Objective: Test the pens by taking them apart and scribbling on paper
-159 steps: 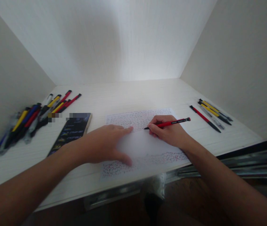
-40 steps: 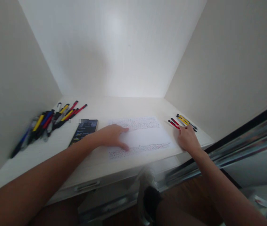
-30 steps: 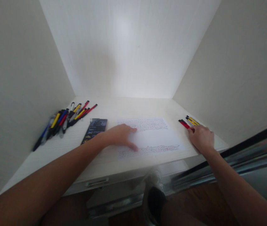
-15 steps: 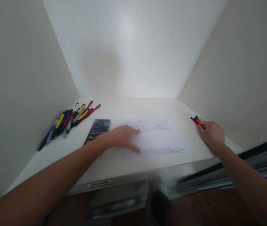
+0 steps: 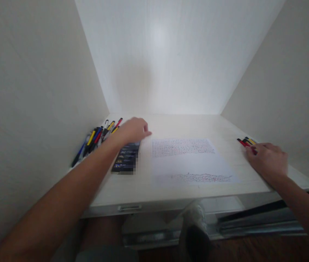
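My left hand (image 5: 136,129) is above the far end of a phone (image 5: 127,160), beside the pen pile. Its thumb stands apart from the curled fingers, and I see nothing in it; the hand is a little blurred. My right hand (image 5: 268,160) rests at the right edge of the desk, its fingers curled over the near ends of several red, black and yellow pens (image 5: 243,142). Between the hands lies a white sheet of paper (image 5: 189,163), with rows of small handwriting at top and bottom and a blank band between.
A pile of several pens (image 5: 91,140), black, blue, yellow, red and clear, lies on the left, partly behind my left forearm. Pale panels enclose the white desk (image 5: 176,125) at back and sides. Below its front edge are a drawer handle (image 5: 129,208) and a shoe (image 5: 195,222).
My left hand has lifted off the paper and moved left and away from me, toward the phone's far end and the pens. My right hand stays by its pens. The view has shifted left.
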Demonstrator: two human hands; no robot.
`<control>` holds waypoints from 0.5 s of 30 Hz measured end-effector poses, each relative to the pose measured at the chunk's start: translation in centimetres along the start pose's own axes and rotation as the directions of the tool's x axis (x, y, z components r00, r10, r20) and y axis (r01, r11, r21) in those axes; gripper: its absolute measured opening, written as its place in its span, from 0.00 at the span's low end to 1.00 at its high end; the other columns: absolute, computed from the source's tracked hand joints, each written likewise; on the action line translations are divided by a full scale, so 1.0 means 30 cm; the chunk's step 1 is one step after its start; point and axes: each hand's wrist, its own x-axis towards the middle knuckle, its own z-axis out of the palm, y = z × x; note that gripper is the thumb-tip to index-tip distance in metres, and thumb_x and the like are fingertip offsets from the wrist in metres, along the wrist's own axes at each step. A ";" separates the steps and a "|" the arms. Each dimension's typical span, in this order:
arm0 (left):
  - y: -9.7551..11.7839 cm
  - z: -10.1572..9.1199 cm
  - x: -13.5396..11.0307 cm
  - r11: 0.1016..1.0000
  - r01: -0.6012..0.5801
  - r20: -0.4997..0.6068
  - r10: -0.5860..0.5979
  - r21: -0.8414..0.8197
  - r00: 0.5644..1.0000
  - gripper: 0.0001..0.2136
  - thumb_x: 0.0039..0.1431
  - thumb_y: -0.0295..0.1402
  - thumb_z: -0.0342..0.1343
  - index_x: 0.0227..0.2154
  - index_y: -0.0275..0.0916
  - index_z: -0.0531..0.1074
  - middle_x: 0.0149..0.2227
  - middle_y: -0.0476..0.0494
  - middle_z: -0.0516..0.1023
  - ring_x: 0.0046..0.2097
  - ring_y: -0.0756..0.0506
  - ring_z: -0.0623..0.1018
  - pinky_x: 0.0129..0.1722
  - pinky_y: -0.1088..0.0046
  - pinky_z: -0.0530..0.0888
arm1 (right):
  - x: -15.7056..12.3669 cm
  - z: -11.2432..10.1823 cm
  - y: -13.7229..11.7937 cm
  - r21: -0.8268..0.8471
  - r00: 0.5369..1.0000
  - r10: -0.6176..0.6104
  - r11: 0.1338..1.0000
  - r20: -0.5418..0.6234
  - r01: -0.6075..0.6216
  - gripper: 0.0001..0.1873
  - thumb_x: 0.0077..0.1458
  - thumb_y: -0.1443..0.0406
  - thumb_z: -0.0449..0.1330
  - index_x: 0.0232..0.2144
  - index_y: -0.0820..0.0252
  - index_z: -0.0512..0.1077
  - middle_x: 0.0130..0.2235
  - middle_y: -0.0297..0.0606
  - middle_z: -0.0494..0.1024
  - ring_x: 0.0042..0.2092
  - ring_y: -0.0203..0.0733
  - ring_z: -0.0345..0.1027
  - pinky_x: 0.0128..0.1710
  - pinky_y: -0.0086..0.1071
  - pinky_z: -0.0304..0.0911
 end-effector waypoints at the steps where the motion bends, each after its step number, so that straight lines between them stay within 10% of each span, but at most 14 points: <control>1: -0.072 -0.035 0.007 0.995 0.084 -0.029 -0.083 0.048 0.996 0.25 0.62 0.51 0.48 0.42 0.35 0.80 0.44 0.32 0.80 0.46 0.36 0.77 0.47 0.59 0.71 | 0.001 0.006 0.002 -0.006 1.000 -0.006 1.000 0.000 0.006 0.25 0.67 0.56 0.47 0.39 0.67 0.79 0.40 0.56 0.79 0.39 0.51 0.69 0.36 0.39 0.52; 6: -0.396 -0.070 0.017 0.843 0.495 0.075 -0.519 0.212 0.851 0.22 0.53 0.46 0.56 0.40 0.31 0.80 0.43 0.29 0.80 0.43 0.33 0.78 0.40 0.63 0.72 | 0.010 0.060 0.014 -0.094 0.999 0.035 0.995 -0.021 -0.037 0.26 0.66 0.57 0.47 0.36 0.68 0.79 0.38 0.53 0.79 0.37 0.51 0.70 0.33 0.38 0.52; 15: -0.531 0.121 0.000 0.848 0.530 0.010 -0.530 0.028 0.848 0.21 0.52 0.46 0.62 0.35 0.28 0.77 0.31 0.31 0.78 0.40 0.35 0.76 0.40 0.61 0.71 | 0.020 0.057 0.015 -0.103 0.998 0.063 0.993 0.022 -0.061 0.28 0.67 0.57 0.43 0.35 0.67 0.79 0.39 0.51 0.79 0.35 0.50 0.70 0.31 0.37 0.52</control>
